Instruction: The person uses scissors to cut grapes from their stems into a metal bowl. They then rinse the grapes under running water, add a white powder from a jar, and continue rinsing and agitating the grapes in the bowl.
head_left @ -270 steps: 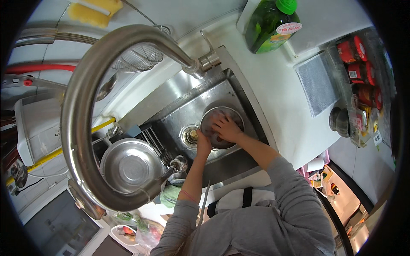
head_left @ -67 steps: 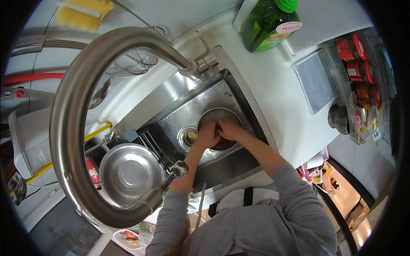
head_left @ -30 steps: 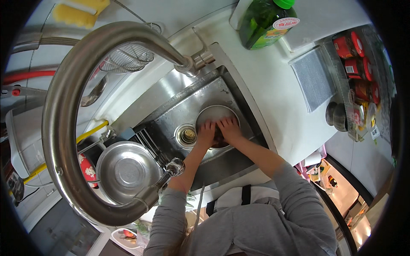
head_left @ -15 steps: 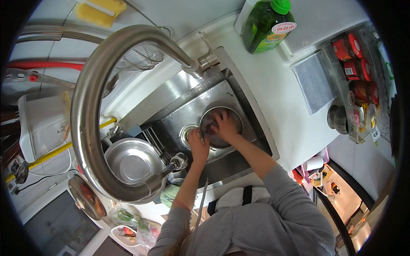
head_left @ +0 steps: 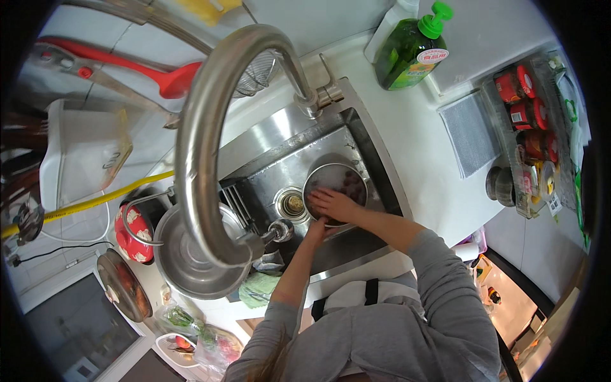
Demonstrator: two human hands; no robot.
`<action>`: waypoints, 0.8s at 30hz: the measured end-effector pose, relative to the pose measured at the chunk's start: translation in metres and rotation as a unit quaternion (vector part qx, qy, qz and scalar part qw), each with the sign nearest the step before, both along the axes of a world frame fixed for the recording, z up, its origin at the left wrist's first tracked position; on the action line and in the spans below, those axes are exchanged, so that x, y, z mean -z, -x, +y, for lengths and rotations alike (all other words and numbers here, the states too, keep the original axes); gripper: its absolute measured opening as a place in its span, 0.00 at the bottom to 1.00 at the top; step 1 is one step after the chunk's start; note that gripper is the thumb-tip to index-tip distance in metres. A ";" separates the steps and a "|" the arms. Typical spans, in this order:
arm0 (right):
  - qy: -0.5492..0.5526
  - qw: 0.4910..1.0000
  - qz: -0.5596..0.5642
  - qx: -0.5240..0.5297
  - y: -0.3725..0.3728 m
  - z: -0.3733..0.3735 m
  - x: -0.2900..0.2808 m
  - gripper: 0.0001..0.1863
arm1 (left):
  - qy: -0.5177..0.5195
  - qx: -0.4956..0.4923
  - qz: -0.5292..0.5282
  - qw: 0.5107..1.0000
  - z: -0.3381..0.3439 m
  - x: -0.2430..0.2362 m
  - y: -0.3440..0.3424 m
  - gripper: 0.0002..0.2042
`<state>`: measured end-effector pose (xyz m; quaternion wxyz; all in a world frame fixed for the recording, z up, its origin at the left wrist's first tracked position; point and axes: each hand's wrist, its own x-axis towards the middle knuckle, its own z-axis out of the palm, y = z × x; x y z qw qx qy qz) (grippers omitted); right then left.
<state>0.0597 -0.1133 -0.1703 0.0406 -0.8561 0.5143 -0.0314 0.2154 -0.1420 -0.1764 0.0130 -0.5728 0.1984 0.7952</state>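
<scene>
A round metal bowl (head_left: pixel 347 167) stands in the stainless steel sink (head_left: pixel 324 254), to the right of the drain. Water and several dark reddish round pieces (head_left: pixel 351 184), too blurred to name, are inside it. At the bowl's near rim, my left hand (head_left: pixel 317 232) grips the edge, most of its fingers hidden behind the bowl's side. My right hand (head_left: pixel 337 205) reaches over the near right rim. Its fingers are stretched out flat over the contents at the bowl's left side.
The big curved faucet (head_left: pixel 207 134) arches over the sink's left side, its spray head (head_left: pixel 280 230) near my left forearm. Left of it sits a large metal basin (head_left: pixel 175 267). A green soap bottle (head_left: pixel 410 57) stands behind; a tray of red-lidded jars (head_left: pixel 528 114) is at right.
My left hand has moved from beside the drain to the bowl's near rim. My right hand has drawn back toward the near left of the bowl, its fingers flatter. The whole view has shifted.
</scene>
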 end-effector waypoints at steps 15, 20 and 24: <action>-0.036 0.984 -0.127 -0.122 -0.021 -0.001 -0.135 0.33 | 0.055 -0.099 0.079 0.990 0.044 -0.148 -0.072 0.13; -0.102 0.977 -0.131 -0.132 -0.033 0.024 -0.181 0.34 | 0.064 -0.116 0.091 0.987 0.058 -0.182 -0.088 0.17; -0.029 0.970 -0.152 -0.186 -0.060 0.020 -0.184 0.32 | 0.073 -0.132 0.098 0.984 0.070 -0.195 -0.095 0.18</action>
